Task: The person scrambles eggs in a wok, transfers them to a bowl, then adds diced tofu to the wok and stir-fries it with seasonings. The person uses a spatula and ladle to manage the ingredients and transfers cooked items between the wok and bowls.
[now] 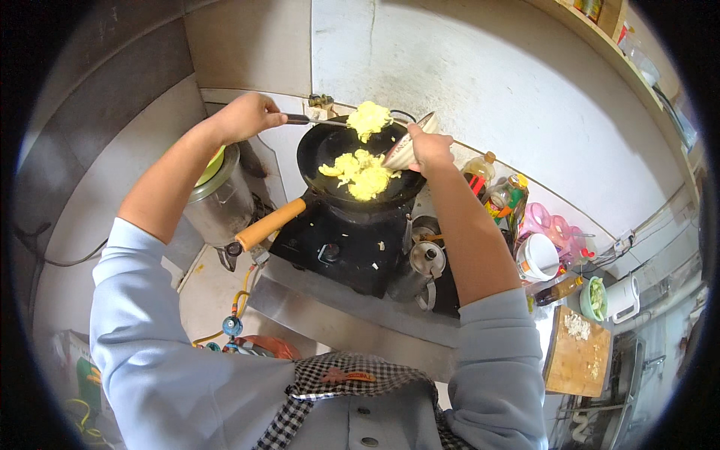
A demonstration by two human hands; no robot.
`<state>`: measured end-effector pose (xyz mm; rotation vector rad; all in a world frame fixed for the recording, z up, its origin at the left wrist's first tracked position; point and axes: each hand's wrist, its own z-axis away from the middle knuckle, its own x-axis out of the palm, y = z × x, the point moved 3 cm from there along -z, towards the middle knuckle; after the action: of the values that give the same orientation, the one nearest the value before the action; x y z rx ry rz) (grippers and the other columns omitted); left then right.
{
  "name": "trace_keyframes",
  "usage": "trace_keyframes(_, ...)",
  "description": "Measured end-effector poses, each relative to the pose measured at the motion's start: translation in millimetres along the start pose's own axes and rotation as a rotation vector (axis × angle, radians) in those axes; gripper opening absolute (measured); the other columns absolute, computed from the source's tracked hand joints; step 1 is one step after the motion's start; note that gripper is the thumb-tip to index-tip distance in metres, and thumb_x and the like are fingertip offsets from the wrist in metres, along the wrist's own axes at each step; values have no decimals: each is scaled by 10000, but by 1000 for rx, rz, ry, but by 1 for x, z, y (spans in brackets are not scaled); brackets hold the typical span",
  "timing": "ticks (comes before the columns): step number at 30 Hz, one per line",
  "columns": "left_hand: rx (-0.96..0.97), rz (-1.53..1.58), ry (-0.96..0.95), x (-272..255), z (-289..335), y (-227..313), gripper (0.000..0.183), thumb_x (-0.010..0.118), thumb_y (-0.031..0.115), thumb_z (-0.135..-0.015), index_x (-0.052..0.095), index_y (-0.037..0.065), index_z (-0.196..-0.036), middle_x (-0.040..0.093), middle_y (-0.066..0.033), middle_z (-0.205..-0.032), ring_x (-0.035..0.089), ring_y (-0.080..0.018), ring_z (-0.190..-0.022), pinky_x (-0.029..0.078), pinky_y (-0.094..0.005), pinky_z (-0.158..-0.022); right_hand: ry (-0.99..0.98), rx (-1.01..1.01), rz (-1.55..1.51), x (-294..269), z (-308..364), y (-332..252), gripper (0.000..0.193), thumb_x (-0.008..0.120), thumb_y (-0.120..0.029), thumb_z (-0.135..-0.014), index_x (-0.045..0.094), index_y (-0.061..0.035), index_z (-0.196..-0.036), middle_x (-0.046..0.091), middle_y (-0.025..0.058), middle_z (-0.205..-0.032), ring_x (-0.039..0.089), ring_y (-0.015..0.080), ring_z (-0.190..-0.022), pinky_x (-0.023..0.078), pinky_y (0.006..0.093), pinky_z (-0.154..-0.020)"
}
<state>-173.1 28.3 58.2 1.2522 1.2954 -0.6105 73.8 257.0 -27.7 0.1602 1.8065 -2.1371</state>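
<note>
My left hand [246,118] is closed around the dark handle of a spatula [298,119], reaching in from the left. A lump of yellow scrambled egg [369,118] sits on the spatula's end above the far side of a black wok [315,154]. More scrambled egg [364,178] lies in the wok. My right hand [432,150] grips a patterned bowl [403,152] by its rim, tilted on its side over the wok's right part. The bowl's inside is mostly turned from view. The wok's wooden handle [271,224] points toward the near left, untouched.
Under the wok is a black gas stove [315,251]. A metal pot [220,206] stands at left, a metal kettle [424,262] at near right. Bottles [480,169], a white bucket [537,259], a green bowl [594,300] and a cutting board [574,356] line the right.
</note>
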Motion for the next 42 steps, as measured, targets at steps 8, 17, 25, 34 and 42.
trace_keyframes(8,445,-528,254,-5,28,68,263,656,201,-843,581,61,-1053,622,-114,-887,621,-333,-844,484,-441,-740,-312,99,-733,37,-12,30,412,508,-247,-963,464,2,-1288,544,168,-1263,599,338,-1080,569,480,-873)
trace_keyframes(17,694,-909,606,-17,40,97,285,641,185,-830,576,109,-1098,562,-71,-860,609,-259,-820,474,-398,-694,-316,82,-827,30,-9,49,438,530,-219,-943,440,21,-1298,544,191,-1265,598,355,-1095,563,489,-889)
trace_keyframes(25,91,-444,119,-45,3,68,284,690,249,-796,715,-33,-808,662,-211,-730,652,-338,-661,517,-414,-660,-5,-22,-666,-27,-11,53,434,565,-215,-893,482,44,-1232,596,172,-1166,641,286,-983,621,374,-661)
trace_keyframes(34,28,-422,-381,69,-46,39,493,720,443,-737,703,-48,-786,666,-236,-780,651,-349,-722,516,-418,-705,-89,-129,-693,-77,-4,60,397,518,-233,-936,479,15,-1243,620,155,-1124,656,252,-964,605,356,-685)
trace_keyframes(42,-67,-10,-86,156,-48,-3,406,615,376,-892,708,-15,-946,670,-219,-762,667,-331,-735,510,-415,-744,-89,-114,-650,-78,6,60,417,530,-226,-915,465,8,-1255,591,151,-1161,643,256,-987,593,380,-714)
